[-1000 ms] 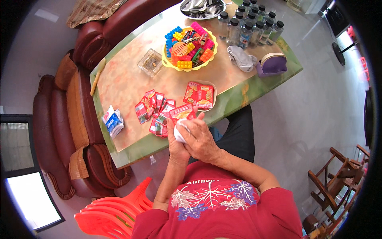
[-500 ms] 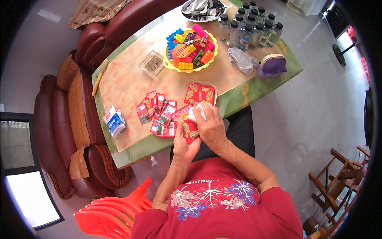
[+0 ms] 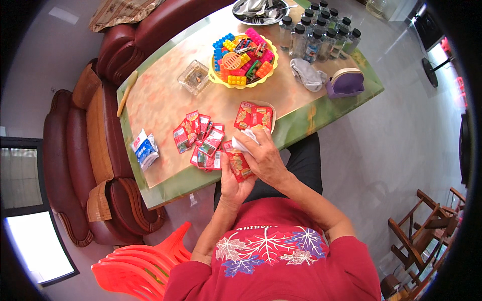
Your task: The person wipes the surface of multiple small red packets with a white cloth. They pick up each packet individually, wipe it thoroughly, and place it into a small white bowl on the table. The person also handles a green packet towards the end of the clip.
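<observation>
My left hand [image 3: 236, 187] grips a red snack packet [image 3: 239, 164] by its lower left side, thumb on the printed front. A crumpled white wipe [image 3: 244, 141] is bunched in the fingers of my right hand [image 3: 268, 161] and lies against the packet's upper part. To the left, a loose pile of red packets [image 3: 211, 143], some overlapping, lies on the table. Just beyond my right hand, more red packets [image 3: 254, 116] sit in a shallow light-coloured tray [image 3: 273, 119]. My right hand covers part of the held packet.
On the table [image 3: 165, 120] stand a yellow basket [image 3: 236, 86] of toy bricks, a glass ashtray [image 3: 195, 77], several black-capped bottles [image 3: 312, 46], a grey cloth [image 3: 307, 75], a purple basket [image 3: 345, 85], a blue-and-white packet [image 3: 145, 150] and a cutlery bowl [image 3: 261, 21]. Red stacked chairs [image 3: 135, 273] stand behind left.
My right hand has shifted slightly left with the wipe, which now lies flatter across the packet's top. My left hand keeps its hold.
</observation>
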The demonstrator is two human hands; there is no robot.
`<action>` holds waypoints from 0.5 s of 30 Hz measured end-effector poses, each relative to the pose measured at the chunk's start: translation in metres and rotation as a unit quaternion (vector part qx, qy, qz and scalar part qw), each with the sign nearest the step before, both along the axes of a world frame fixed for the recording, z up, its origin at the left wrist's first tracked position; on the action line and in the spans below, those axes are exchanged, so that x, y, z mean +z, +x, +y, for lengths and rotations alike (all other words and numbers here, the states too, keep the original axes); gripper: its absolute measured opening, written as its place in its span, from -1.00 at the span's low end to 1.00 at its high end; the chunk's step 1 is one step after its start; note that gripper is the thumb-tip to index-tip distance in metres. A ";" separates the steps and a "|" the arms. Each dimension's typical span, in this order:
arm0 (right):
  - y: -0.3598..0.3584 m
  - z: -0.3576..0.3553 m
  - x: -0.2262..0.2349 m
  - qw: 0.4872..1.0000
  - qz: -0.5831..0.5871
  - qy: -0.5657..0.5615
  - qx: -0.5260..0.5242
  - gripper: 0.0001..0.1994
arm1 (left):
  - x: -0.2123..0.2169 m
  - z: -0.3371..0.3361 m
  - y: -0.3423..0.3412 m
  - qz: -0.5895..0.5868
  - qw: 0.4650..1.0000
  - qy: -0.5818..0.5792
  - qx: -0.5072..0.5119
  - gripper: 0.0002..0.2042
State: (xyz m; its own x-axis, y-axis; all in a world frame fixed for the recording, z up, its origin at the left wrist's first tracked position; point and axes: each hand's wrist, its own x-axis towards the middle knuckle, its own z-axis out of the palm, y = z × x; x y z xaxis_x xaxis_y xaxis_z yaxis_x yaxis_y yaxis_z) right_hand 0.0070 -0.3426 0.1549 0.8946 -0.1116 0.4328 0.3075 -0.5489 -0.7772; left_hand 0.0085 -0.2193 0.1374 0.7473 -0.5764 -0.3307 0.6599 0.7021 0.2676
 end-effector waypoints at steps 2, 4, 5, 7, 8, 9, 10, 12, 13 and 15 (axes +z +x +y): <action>0.012 0.010 -0.007 0.995 -0.031 -0.082 -0.039 -0.57 | 0.016 -0.011 -0.002 0.017 0.996 0.083 0.034 -0.42; 0.008 0.021 -0.009 0.993 -0.062 -0.093 -0.023 -0.61 | 0.003 -0.008 0.002 -0.030 0.992 0.115 0.050 -0.39; 0.003 0.027 -0.012 0.994 -0.063 -0.089 -0.013 -0.61 | -0.003 -0.006 0.004 -0.053 0.988 0.131 0.059 -0.37; -0.011 0.037 -0.018 0.998 -0.038 -0.051 0.005 -0.61 | -0.007 0.006 0.009 -0.049 0.994 0.094 0.018 -0.35; -0.018 0.037 -0.019 0.998 -0.029 -0.046 0.029 -0.63 | -0.007 0.010 0.010 -0.045 0.996 0.075 -0.003 -0.33; -0.025 0.033 -0.019 0.998 -0.019 -0.040 0.053 -0.64 | -0.006 0.010 0.010 -0.012 0.995 0.089 0.043 -0.32; -0.032 0.029 -0.018 0.996 -0.010 -0.034 0.078 -0.65 | -0.009 0.014 0.012 -0.021 0.996 0.082 0.041 -0.32; -0.047 0.024 -0.017 0.993 0.033 -0.002 0.115 -0.67 | -0.017 0.024 0.017 -0.038 0.996 0.069 0.037 -0.32; -0.054 0.021 -0.019 0.989 0.048 0.017 0.140 -0.65 | -0.012 0.025 0.020 -0.036 0.997 0.052 0.034 -0.38; -0.059 0.006 -0.025 0.976 0.062 0.066 0.198 -0.66 | -0.027 0.032 0.023 -0.013 1.000 -0.012 0.016 -0.39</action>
